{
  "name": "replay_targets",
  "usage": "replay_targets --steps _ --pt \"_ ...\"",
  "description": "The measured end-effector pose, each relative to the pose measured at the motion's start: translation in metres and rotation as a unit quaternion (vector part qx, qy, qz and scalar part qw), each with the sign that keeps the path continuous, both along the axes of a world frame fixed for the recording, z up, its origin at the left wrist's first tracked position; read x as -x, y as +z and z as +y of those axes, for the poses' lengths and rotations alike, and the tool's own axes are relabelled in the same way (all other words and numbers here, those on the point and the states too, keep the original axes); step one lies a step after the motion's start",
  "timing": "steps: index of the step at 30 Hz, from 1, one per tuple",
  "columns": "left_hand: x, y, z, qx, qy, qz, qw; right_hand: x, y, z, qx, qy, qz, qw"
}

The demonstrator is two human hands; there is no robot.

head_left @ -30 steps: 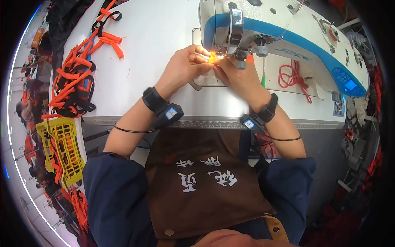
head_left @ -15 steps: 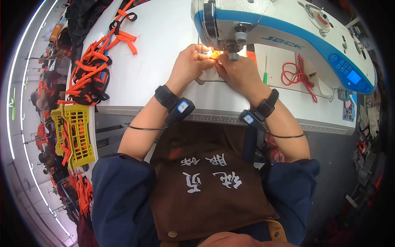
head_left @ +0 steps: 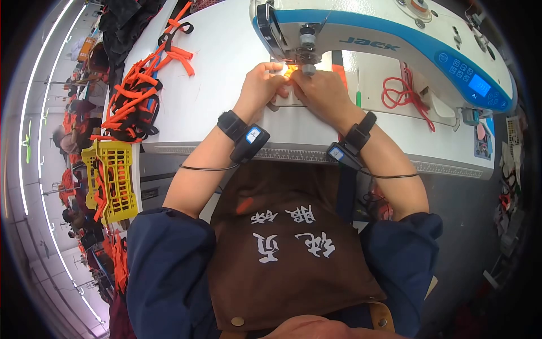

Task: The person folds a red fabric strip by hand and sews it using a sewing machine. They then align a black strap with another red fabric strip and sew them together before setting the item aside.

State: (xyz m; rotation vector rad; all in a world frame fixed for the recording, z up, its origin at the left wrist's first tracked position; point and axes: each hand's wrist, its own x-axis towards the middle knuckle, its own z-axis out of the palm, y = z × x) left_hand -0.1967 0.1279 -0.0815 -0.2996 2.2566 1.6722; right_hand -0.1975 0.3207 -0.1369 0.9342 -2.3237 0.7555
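Under the head of the white and blue sewing machine, a small orange fabric piece glows in the lamp light near the needle area. My left hand pinches it from the left, thumb and fingers closed. From the right, my right hand has its fingers bent down and closed on the same piece. The fingertips almost meet, and they cover most of the fabric. The needle itself is too small and bright to make out.
Orange and black straps lie heaped on the left of the table. A yellow basket with orange pieces hangs by its left edge. A green-handled tool and a red cord lie right of my hands, beneath the machine arm.
The camera view has shifted slightly, so the machine and table sit differently in frame. My left fingers have bent down closer around the orange piece; both hands remain at the machine head.
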Motion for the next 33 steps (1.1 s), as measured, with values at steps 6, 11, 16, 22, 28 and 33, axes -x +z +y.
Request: replay_targets --steps 6,11,16,22,28,33 --pt "0.0 0.0 -0.004 -0.033 0.012 0.005 0.999 -0.001 0.003 0.0 -0.038 0.008 -0.007 0.999" --pt "-0.002 0.0 -0.008 -0.061 0.0 0.017 0.998 -0.003 0.003 0.001 -0.028 0.003 -0.018 0.999" --pt "-0.006 -0.01 -0.022 -0.093 -0.053 0.053 0.993 -0.006 0.007 0.003 -0.045 -0.02 -0.046 0.998" --pt "-0.01 -0.012 -0.02 0.145 -0.134 0.304 0.932 -0.005 0.006 0.002 -0.025 -0.032 -0.022 0.999" --pt "0.012 -0.019 -0.026 0.309 -0.201 0.523 0.768 -0.007 0.011 0.002 0.0 -0.034 -0.012 0.999" --pt "0.015 -0.017 -0.031 0.293 -0.268 0.553 0.733 -0.007 0.012 0.006 -0.045 -0.029 -0.015 0.998"
